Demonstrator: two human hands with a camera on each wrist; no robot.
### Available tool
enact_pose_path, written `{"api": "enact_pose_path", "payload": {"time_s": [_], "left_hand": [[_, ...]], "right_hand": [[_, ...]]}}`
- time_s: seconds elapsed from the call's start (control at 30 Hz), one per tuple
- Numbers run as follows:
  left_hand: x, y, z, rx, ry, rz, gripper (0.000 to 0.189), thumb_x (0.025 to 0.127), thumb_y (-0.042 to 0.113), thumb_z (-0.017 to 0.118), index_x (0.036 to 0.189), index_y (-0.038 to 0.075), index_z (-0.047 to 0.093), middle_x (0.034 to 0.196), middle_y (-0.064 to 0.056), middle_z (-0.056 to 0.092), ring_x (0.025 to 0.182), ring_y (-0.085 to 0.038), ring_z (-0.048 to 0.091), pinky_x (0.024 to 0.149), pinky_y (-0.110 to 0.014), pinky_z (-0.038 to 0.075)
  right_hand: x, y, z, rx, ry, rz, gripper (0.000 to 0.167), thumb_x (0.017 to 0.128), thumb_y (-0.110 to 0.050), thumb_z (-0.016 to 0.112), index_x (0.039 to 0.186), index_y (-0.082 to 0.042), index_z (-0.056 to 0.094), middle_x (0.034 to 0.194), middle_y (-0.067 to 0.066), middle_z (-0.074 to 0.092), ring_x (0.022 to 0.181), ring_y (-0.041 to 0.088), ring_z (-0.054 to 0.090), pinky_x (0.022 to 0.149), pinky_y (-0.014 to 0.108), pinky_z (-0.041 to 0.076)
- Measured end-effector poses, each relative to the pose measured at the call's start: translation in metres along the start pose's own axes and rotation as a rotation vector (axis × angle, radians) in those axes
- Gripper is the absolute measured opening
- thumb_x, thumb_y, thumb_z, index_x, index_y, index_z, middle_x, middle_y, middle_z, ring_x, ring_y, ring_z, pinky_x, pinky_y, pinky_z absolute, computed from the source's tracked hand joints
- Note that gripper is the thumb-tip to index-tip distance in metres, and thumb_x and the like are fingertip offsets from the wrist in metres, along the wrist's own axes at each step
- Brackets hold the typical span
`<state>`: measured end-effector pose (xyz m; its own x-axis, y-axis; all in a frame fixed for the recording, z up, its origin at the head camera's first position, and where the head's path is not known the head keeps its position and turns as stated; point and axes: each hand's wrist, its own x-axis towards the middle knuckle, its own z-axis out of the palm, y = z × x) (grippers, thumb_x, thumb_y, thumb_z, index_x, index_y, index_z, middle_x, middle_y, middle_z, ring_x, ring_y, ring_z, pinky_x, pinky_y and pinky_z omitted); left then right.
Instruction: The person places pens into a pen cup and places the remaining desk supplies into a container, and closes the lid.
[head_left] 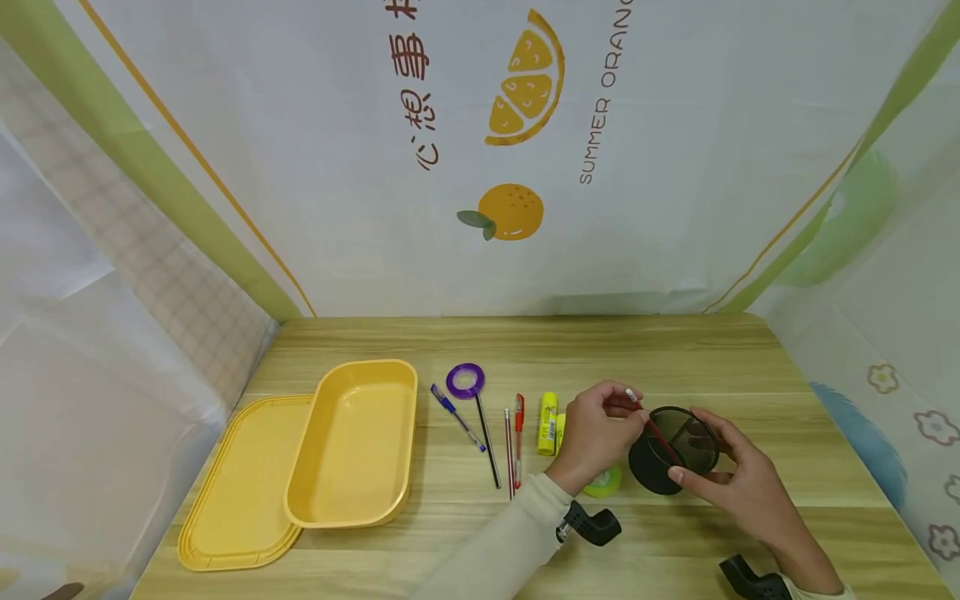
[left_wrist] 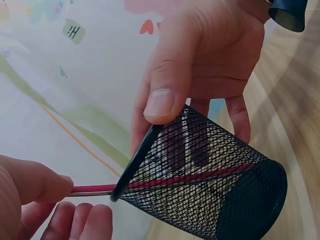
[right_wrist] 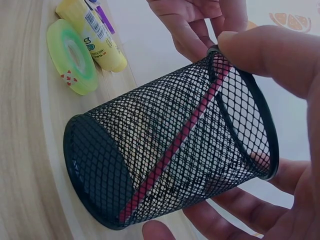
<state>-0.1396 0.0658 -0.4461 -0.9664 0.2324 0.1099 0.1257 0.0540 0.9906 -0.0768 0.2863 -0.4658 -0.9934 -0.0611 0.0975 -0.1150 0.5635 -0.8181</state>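
A black mesh pen cup (head_left: 656,471) is held tilted in my right hand (head_left: 738,475), thumb at the rim and fingers round the far side. My left hand (head_left: 600,429) pinches a red striped pencil (head_left: 660,437) near its white end. Most of the pencil lies inside the cup, slanting across it; through the mesh in the left wrist view the pencil (left_wrist: 200,175) reaches the base. The right wrist view also shows its lower tip near the bottom of the cup (right_wrist: 165,135). Beside the left wrist lies a green tape roll (head_left: 603,482), partly covered by the hand.
Left of the hands lie a yellow glue stick (head_left: 548,423), a red pen (head_left: 519,437), another striped pencil (head_left: 509,454), a black pencil (head_left: 487,442), a purple tape roll (head_left: 455,388) and a blue pen (head_left: 457,417). Further left, a yellow box (head_left: 352,450) overlaps its lid (head_left: 232,492).
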Motion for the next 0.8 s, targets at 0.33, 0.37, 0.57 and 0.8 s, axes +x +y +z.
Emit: {"api": "enact_pose_path", "payload": {"time_s": [0.33,0.37,0.57,0.8], "left_hand": [[-0.006,0.002,-0.023,-0.058,0.030,-0.003,0.020,0.095,0.013,0.078,0.115,0.016,0.076,0.109,0.005,0.074,0.096,-0.002,0.070,0.083,-0.019,0.059],[-0.007,0.002,-0.027,-0.064,0.035,-0.003,0.020,0.095,0.013,0.078,0.115,0.015,0.076,0.109,0.004,0.074,0.096,-0.003,0.070,0.082,-0.019,0.059],[-0.013,0.005,-0.045,-0.047,0.059,0.001,0.020,0.096,0.017,0.078,0.116,0.018,0.075,0.112,0.000,0.074,0.098,-0.006,0.069,0.084,-0.021,0.059],[-0.019,0.009,-0.058,-0.048,0.075,0.002,0.022,0.097,0.019,0.077,0.118,0.017,0.074,0.116,0.001,0.074,0.102,-0.008,0.068,0.086,-0.022,0.059]], "right_hand": [[0.000,-0.001,-0.001,-0.013,0.000,0.007,0.087,0.092,-0.024,0.086,0.164,-0.016,0.038,0.146,0.013,0.055,0.111,-0.009,0.056,0.075,0.025,0.063],[0.000,-0.001,-0.001,-0.011,0.000,0.006,0.087,0.092,-0.024,0.086,0.164,-0.016,0.038,0.146,0.013,0.055,0.111,-0.009,0.056,0.075,0.025,0.063],[0.000,0.000,-0.001,-0.014,0.001,0.002,0.087,0.091,-0.023,0.086,0.164,-0.018,0.038,0.146,0.012,0.055,0.111,-0.009,0.056,0.074,0.025,0.063],[0.000,0.000,-0.002,-0.011,-0.009,0.007,0.087,0.092,-0.023,0.085,0.164,-0.016,0.037,0.148,0.012,0.053,0.112,-0.010,0.054,0.074,0.025,0.063]]}}
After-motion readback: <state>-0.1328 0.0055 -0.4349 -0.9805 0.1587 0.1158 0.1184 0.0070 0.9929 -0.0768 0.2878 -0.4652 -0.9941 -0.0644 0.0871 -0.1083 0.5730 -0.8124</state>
